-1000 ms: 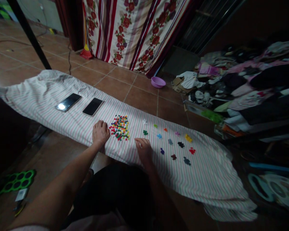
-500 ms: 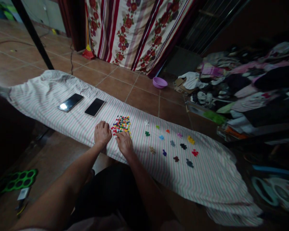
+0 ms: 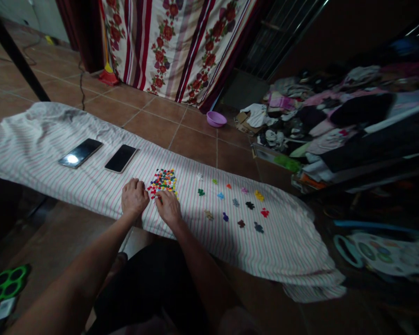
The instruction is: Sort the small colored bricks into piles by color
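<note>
A mixed pile of small coloured pieces [image 3: 165,179] lies on the striped cloth [image 3: 181,160]. Just left of its lower edge rests my left hand [image 3: 135,197], fingers curled on the cloth; whatever it may hold is hidden. My right hand [image 3: 169,206] is at the pile's near edge, thumb and index finger pinched on something too small to make out. To the right, small one-colour groups sit apart, among them yellow pieces [image 3: 259,195], black pieces [image 3: 249,205], red pieces [image 3: 264,212] and dark green pieces [image 3: 201,192].
Two phones lie left of the pile, a silver-edged phone [image 3: 81,153] and a black phone [image 3: 121,158]. A purple basin [image 3: 216,119] stands on the tiled floor beyond the cloth. Heaped clothes [image 3: 321,121] fill the right side, and a floral curtain [image 3: 174,46] hangs behind.
The view has shifted, so the cloth and the things on it appear further left. Both hands stay beside the pile, with little movement relative to it.
</note>
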Available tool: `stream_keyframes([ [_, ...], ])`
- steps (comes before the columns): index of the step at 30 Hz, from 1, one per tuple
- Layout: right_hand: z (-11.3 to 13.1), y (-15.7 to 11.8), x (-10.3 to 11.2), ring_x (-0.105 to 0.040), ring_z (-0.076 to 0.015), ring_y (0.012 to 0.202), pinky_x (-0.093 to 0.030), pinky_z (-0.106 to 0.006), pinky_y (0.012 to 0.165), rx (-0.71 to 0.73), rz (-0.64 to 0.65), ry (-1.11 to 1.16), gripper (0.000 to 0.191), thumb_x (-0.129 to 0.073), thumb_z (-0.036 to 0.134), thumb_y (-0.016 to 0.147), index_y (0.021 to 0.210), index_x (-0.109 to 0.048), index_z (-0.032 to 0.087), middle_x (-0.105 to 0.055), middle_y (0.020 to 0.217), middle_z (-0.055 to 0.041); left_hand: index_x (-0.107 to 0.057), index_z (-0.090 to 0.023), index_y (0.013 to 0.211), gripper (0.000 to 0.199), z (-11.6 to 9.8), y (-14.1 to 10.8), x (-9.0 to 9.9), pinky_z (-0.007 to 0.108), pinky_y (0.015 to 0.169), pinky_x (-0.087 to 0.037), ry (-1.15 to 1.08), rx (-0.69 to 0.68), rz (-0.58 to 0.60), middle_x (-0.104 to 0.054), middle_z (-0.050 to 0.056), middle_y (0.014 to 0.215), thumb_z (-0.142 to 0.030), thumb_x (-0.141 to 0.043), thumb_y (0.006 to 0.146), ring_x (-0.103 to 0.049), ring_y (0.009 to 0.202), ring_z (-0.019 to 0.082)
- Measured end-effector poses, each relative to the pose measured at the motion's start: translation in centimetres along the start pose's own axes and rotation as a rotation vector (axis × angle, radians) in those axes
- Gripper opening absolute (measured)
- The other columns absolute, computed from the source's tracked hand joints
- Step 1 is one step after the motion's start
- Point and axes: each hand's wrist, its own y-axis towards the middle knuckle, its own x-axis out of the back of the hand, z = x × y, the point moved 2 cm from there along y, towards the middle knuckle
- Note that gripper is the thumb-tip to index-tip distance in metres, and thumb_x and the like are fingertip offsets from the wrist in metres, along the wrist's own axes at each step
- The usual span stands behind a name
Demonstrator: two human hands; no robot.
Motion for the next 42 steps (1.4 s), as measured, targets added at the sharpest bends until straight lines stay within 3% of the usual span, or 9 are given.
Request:
stream_keyframes([
  [5, -0.7, 0.3, 0.2, -0.059, -0.0191, 0.092, -0.046, -0.03, 0.087, -0.02, -0.042, 0.079, 0.017, -0.053, 0.018, 0.09, 0.1, -0.065, 0.025, -0.068, 0.094, -0.0024, -0.063, -0.015, 0.105, 0.028, -0.1, 0.0, 0.1, 0.048, 0.095, -0.041, 0.002, 0.0, 0.001, -0.06, 0.019, 0.122, -0.02, -0.045, 0.084, -0.054, 0.115, 0.033],
  [9, -2.6, 0.8, 1.3, -0.061, -0.0188, 0.089, -0.047, -0.032, 0.087, -0.09, -0.12, 0.122, 0.019, -0.052, 0.017, 0.088, 0.099, -0.066, 0.024, -0.069, 0.094, -0.0028, -0.062, -0.015, 0.103, 0.026, -0.1, 0.1, 0.2, 0.047, 0.094, -0.042, 0.023, -0.011, 0.012, -0.06, 0.018, 0.121, -0.021, -0.045, 0.084, -0.055, 0.113, 0.033],
  [19, -12.7, 2.9, 6.5, -0.064, -0.0187, 0.08, -0.051, -0.032, 0.08, -0.325, -0.389, 0.165, 0.027, -0.047, 0.017, 0.078, 0.092, -0.071, 0.019, -0.071, 0.089, -0.006, -0.062, -0.015, 0.103, 0.026, -0.4, 0.1, 0.3, 0.046, 0.096, -0.042, 0.042, -0.004, 0.001, -0.061, 0.019, 0.123, -0.02, -0.046, 0.083, -0.054, 0.117, 0.033],
  [26, -17.8, 4.4, 7.2, -0.065, -0.0196, 0.076, -0.052, -0.035, 0.08, -0.475, -0.436, 0.127, 0.026, -0.048, 0.015, 0.071, 0.082, -0.071, 0.019, -0.07, 0.076, -0.0048, -0.063, -0.015, 0.102, 0.026, -0.5, 0.1, 0.5, 0.047, 0.097, -0.042, 0.025, 0.002, 0.005, -0.061, 0.019, 0.123, -0.02, -0.046, 0.083, -0.053, 0.119, 0.033],
  [33, -19.9, 5.5, 6.9, -0.067, -0.02, 0.078, -0.052, -0.033, 0.08, -0.543, -0.387, 0.062, 0.028, -0.049, 0.01, 0.071, 0.082, -0.073, 0.019, -0.072, 0.078, -0.0069, -0.063, -0.016, 0.103, 0.026, -0.4, 0.1, 0.2, 0.046, 0.098, -0.042, 0.022, 0.005, 0.005, -0.06, 0.018, 0.124, -0.02, -0.047, 0.083, -0.053, 0.12, 0.032],
  [42, -20.5, 5.6, 6.1, -0.069, -0.0196, 0.078, -0.055, -0.036, 0.081, -0.509, -0.363, 0.173, 0.029, -0.05, 0.012, 0.071, 0.085, -0.073, 0.019, -0.073, 0.078, -0.0049, -0.063, -0.018, 0.1, 0.024, -0.5, 0.1, 0.4, 0.047, 0.098, -0.042, 0.021, 0.012, -0.004, -0.06, 0.017, 0.123, -0.019, -0.048, 0.082, -0.053, 0.12, 0.032],
])
